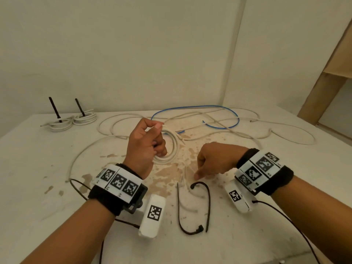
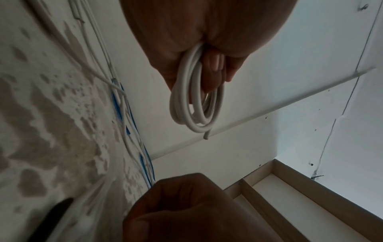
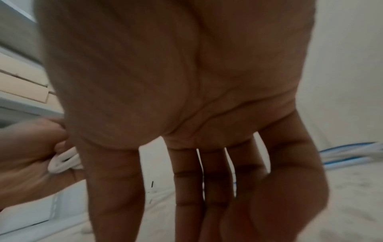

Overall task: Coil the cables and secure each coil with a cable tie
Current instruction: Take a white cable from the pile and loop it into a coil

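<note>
My left hand [image 1: 152, 140] grips a small coil of white cable [image 1: 172, 147] and holds it just above the table; the left wrist view shows the coil [image 2: 194, 106] hanging from the curled fingers [image 2: 213, 65], its cut end sticking out below. My right hand [image 1: 198, 174] reaches down to the table [image 1: 285, 187], fingers [image 3: 186, 180] straight, tips by some pale ties [image 1: 185, 178]. Two black cable ties [image 1: 208, 199] [image 1: 180, 212] lie just in front of it. The right fingertips are cut off in the right wrist view, which is blurred.
Two tied white coils [image 1: 61, 124] [image 1: 85, 118] sit at the back left, black tie tails standing up. Loose white cables [image 1: 266, 130] and a blue cable [image 1: 228, 115] sprawl across the back of the stained table. A wooden frame [image 1: 323, 82] stands at the right.
</note>
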